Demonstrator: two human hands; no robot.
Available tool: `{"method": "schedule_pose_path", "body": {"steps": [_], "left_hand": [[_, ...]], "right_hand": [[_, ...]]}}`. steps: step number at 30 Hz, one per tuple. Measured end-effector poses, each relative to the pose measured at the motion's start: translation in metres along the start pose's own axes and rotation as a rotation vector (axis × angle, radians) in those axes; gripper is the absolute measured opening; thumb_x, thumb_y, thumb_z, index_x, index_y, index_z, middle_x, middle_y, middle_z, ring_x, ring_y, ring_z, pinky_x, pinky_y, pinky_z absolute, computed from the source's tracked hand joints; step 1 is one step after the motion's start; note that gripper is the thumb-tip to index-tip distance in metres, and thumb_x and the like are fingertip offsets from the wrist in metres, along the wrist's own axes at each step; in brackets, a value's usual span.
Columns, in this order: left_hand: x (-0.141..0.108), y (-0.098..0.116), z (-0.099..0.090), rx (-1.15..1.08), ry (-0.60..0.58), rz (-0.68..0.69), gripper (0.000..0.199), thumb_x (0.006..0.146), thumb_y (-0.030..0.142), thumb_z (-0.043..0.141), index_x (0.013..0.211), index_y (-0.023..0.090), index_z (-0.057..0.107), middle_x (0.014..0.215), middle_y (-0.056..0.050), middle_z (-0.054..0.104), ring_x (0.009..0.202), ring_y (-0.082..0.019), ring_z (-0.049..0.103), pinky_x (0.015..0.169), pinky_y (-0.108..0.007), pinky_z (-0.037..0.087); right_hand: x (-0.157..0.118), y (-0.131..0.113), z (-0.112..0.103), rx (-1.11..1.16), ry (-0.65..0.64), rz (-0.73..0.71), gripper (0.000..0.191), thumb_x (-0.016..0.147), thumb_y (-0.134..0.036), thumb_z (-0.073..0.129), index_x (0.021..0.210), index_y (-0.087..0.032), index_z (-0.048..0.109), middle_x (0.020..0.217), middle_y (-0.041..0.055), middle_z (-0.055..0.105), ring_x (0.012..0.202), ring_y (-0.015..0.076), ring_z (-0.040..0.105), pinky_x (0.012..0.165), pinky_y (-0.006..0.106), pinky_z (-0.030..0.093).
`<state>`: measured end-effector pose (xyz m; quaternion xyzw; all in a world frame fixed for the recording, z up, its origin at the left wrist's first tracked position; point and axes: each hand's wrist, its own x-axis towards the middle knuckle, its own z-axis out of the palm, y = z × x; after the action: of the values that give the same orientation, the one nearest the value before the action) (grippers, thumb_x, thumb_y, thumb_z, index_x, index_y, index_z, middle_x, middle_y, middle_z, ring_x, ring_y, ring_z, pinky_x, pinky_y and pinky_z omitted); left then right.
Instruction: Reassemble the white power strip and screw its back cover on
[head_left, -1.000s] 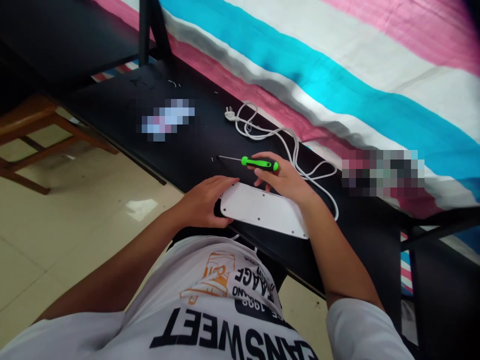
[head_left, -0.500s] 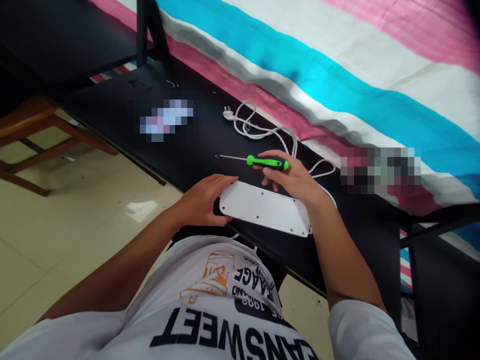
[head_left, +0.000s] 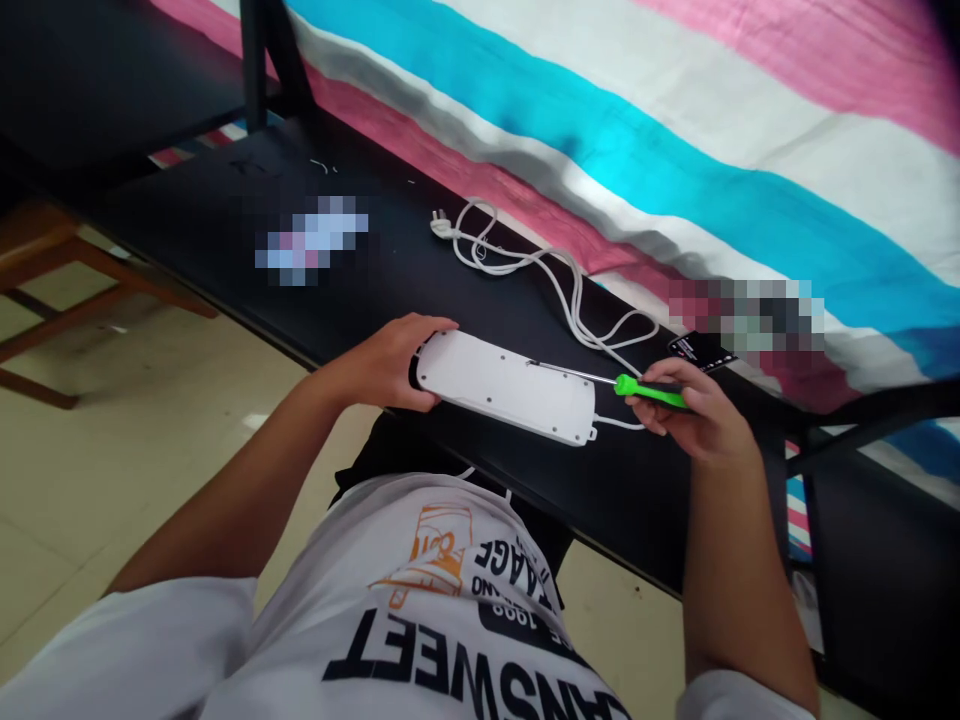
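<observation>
A white power strip (head_left: 506, 388) lies with its screw-dotted underside up, near the front edge of the black table. My left hand (head_left: 386, 362) grips its left end, thumb on the near side and fingers on the far side. In my right hand (head_left: 694, 412) is a green and black screwdriver (head_left: 652, 390), its shaft pointing left. The screwdriver's tip is over the far edge of the strip, with a small dark bit at its end; whether it touches the strip I cannot tell. A white cord (head_left: 619, 423) leaves the strip's right end, beneath the screwdriver.
The coiled cable with its plug (head_left: 441, 226) lies behind the strip. A phone with a dark screen (head_left: 701, 350) is behind my right hand. A blurred object (head_left: 311, 240) sits on the table's left part. Striped cloth (head_left: 600, 150) hangs along the back; a wooden stool (head_left: 67, 270) stands left.
My right hand has moved right with the screwdriver, bringing its tip from beyond the strip to over it. The phone has come into view. My left hand keeps its grip.
</observation>
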<state>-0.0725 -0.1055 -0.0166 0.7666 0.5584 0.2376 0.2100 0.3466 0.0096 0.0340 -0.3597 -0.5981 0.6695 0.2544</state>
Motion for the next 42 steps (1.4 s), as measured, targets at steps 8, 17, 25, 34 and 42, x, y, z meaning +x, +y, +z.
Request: {"method": "schedule_pose_path", "body": {"steps": [8,17,25,34,42], "left_hand": [[0.003,-0.016,-0.012,-0.052,-0.052,-0.067,0.093,0.069,0.034,0.078,0.152,0.022,0.040,0.145,-0.012,0.050,0.135,-0.031,0.050,0.118,-0.042,0.037],[-0.001,-0.019,-0.013,-0.052,-0.045,-0.074,0.093,0.068,0.035,0.078,0.153,0.023,0.040,0.145,-0.012,0.050,0.133,-0.032,0.051,0.118,-0.045,0.038],[-0.001,-0.021,-0.012,-0.037,-0.051,-0.067,0.093,0.070,0.036,0.078,0.153,0.022,0.039,0.147,-0.012,0.050,0.135,-0.032,0.050,0.118,-0.045,0.037],[-0.002,-0.022,-0.011,-0.049,-0.039,-0.060,0.094,0.070,0.035,0.079,0.154,0.023,0.039,0.148,-0.011,0.049,0.135,-0.031,0.049,0.119,-0.042,0.036],[-0.002,-0.022,-0.011,-0.045,-0.040,-0.060,0.095,0.069,0.035,0.079,0.154,0.022,0.039,0.146,-0.011,0.049,0.135,-0.032,0.050,0.119,-0.043,0.036]], "right_hand": [[-0.015,0.021,-0.022,-0.050,-0.013,0.124,0.029,0.076,-0.040,0.079,0.097,-0.023,0.069,0.080,0.0099,0.072,0.052,0.0176,0.055,0.042,0.028,0.035],[-0.020,0.020,-0.035,-0.042,-0.008,0.123,0.025,0.074,-0.034,0.079,0.095,-0.023,0.072,0.082,0.0097,0.072,0.054,0.0173,0.056,0.041,0.027,0.034],[-0.018,0.024,-0.032,-0.022,-0.019,0.127,0.028,0.073,-0.034,0.082,0.096,-0.021,0.072,0.083,0.0086,0.070,0.059,0.0164,0.058,0.043,0.024,0.037],[-0.015,0.028,-0.034,-0.025,-0.058,0.140,0.027,0.076,-0.032,0.082,0.098,-0.020,0.073,0.082,0.0080,0.069,0.062,0.0160,0.061,0.044,0.023,0.040],[-0.020,0.020,-0.040,-0.057,0.002,0.174,0.028,0.073,-0.031,0.083,0.096,-0.018,0.074,0.079,0.0094,0.070,0.060,0.0168,0.061,0.043,0.022,0.041]]}}
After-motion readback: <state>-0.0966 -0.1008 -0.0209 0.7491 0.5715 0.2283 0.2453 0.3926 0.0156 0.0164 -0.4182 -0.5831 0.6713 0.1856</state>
